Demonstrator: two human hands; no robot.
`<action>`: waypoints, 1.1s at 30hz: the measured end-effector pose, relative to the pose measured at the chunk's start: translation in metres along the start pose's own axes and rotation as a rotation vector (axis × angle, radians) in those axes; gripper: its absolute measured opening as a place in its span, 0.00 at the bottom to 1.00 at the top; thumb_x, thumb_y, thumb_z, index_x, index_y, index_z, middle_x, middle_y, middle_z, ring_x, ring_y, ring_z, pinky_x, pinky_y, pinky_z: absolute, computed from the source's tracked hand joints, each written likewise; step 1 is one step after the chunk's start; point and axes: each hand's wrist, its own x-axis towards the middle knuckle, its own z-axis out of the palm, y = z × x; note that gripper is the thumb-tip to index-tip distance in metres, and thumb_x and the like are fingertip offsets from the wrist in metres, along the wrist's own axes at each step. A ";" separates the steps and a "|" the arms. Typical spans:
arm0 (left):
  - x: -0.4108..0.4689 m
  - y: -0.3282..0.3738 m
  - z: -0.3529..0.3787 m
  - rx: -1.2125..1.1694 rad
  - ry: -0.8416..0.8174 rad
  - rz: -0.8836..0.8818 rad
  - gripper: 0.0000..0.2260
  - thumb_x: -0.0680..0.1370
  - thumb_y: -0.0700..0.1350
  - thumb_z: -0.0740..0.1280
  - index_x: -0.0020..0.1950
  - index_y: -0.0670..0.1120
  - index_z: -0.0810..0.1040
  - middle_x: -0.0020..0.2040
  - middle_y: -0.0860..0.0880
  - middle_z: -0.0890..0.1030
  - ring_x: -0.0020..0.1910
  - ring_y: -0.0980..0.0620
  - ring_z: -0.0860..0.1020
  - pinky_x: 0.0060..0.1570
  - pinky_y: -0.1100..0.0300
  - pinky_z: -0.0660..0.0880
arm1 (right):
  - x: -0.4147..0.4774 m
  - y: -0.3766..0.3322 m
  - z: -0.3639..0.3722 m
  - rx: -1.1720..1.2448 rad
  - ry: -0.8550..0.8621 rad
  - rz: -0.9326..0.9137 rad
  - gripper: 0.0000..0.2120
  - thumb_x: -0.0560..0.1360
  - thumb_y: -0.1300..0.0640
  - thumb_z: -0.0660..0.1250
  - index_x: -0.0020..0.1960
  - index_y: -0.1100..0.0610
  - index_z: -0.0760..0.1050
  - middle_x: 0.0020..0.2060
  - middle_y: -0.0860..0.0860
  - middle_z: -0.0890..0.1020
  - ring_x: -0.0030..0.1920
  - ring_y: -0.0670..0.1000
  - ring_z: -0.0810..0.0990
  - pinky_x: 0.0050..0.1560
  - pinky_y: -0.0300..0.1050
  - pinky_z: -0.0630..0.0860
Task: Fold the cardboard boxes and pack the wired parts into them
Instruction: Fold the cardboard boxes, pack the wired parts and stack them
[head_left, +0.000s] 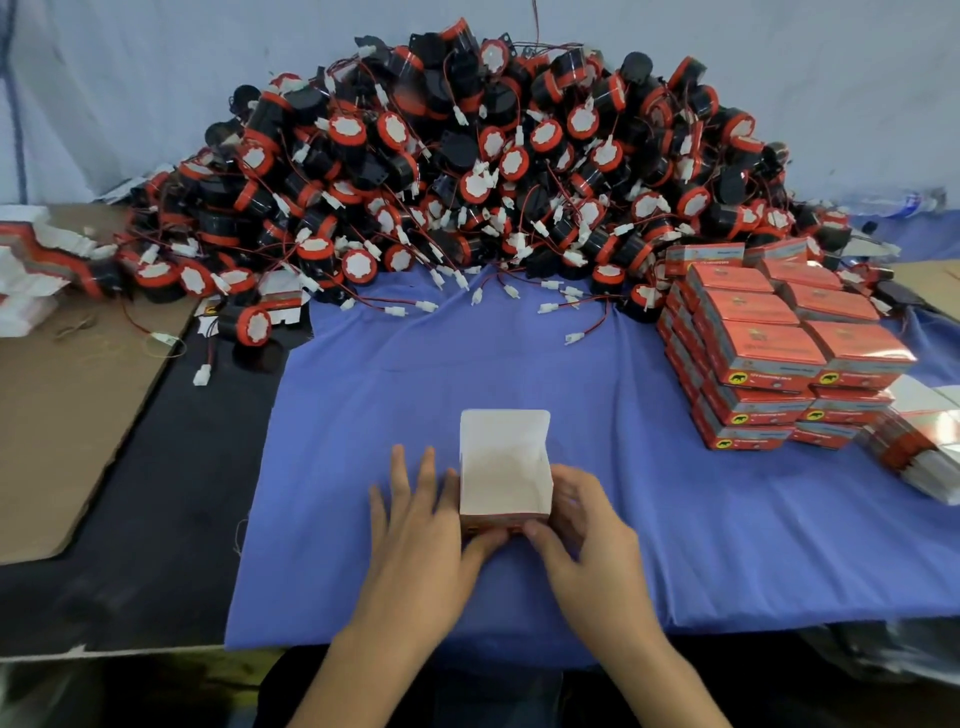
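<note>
An open box is stood upright on a blue cloth, right between the two hands, its white inside shown and its lid flap raised on the side away from the hands. The box holds nothing that can be seen. The left hand is laid against the box's left wall with its fingers straight and spread on the cloth, and only its thumb is pressed to the low red front wall. The right hand is curled round the box's right wall, its thumb set on the same front wall, so that the box is grasped from that side; the two thumbs are nearly met. Well beyond the hands, a great heap of parts, black and red with white discs, is piled across the far edge of the cloth, and red wires with white plugs are trailed from it toward the hands. One part is lain apart, ahead and to the left of the left hand. Ahead and to the right of the right hand, closed red boxes are stacked in rows, and a bundle of flat blanks is leant just beside them. Far to the left, more blanks are heaped on a brown cardboard sheet, which is spread on the black desk.
</note>
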 end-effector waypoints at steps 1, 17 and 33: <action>0.000 -0.001 0.005 0.093 -0.011 -0.019 0.43 0.76 0.74 0.40 0.84 0.52 0.49 0.85 0.50 0.44 0.81 0.46 0.31 0.80 0.43 0.38 | -0.002 0.006 0.001 -0.003 -0.011 0.009 0.27 0.77 0.69 0.70 0.62 0.37 0.75 0.59 0.42 0.84 0.61 0.46 0.82 0.62 0.53 0.80; 0.060 -0.032 -0.075 -1.040 0.152 -0.105 0.23 0.83 0.43 0.66 0.78 0.56 0.68 0.72 0.66 0.72 0.63 0.78 0.70 0.54 0.81 0.70 | 0.121 -0.018 -0.024 0.502 -0.140 0.348 0.25 0.81 0.42 0.56 0.74 0.52 0.72 0.68 0.45 0.80 0.67 0.42 0.78 0.68 0.43 0.73; 0.359 -0.090 -0.100 -1.276 0.442 -0.581 0.25 0.81 0.36 0.63 0.77 0.43 0.64 0.64 0.40 0.77 0.60 0.37 0.80 0.59 0.38 0.79 | 0.399 -0.008 0.213 0.122 -0.430 0.323 0.14 0.78 0.72 0.56 0.59 0.67 0.75 0.50 0.63 0.77 0.51 0.62 0.77 0.52 0.61 0.77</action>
